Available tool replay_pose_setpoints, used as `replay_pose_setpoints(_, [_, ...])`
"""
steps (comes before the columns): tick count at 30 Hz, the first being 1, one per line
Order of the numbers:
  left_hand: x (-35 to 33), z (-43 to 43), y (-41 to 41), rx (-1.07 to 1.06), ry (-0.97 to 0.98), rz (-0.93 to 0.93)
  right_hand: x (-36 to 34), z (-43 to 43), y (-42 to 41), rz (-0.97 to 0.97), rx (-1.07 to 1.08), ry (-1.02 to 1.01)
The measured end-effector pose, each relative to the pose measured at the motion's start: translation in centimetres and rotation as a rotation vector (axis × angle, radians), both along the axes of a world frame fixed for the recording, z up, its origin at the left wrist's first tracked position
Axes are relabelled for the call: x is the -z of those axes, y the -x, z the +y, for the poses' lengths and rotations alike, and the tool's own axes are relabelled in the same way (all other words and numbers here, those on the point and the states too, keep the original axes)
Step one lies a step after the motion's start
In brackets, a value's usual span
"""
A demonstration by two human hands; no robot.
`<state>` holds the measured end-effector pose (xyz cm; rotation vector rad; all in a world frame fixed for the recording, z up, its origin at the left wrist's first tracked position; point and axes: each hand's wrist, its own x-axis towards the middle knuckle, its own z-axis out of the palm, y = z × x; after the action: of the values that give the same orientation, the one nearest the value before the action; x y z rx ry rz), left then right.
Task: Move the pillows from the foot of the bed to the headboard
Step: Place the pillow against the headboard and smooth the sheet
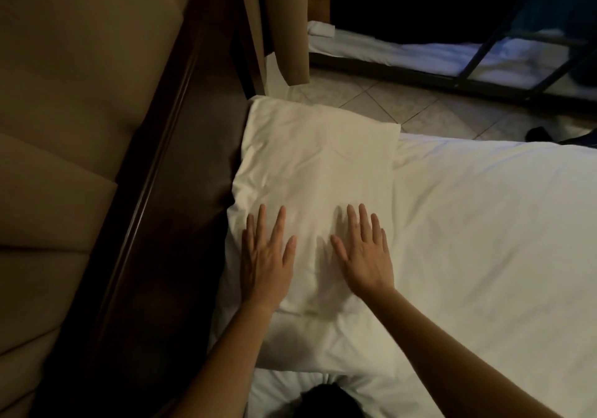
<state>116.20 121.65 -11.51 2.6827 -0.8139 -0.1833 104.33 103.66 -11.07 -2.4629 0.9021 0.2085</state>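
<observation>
While both the left hand and right hand lie flat and wide on the pillow beside the headboard, pressing unevenly could slide it off the bed.

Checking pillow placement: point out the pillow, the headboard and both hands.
pillow (pixel 310 172): head view, its creased middle.
headboard (pixel 64 101): head view, its padded panel.
left hand (pixel 266 264): head view, its back.
right hand (pixel 366 256): head view, its back.

Pillow lies on bed, against headboard at left.
</observation>
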Motion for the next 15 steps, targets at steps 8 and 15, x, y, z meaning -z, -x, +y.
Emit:
replay_pose_setpoints(8, [3.9, 5.4, 4.2, 0.048, -0.165, -0.017, 3.2, 5.0, 4.4, 0.088, -0.146, 0.018])
replay_pose_setpoints(15, [5.4, 5.9, 4.0, 0.035, -0.184, -0.014, 4.6, 4.7, 5.3, 0.115, -0.115, 0.032])
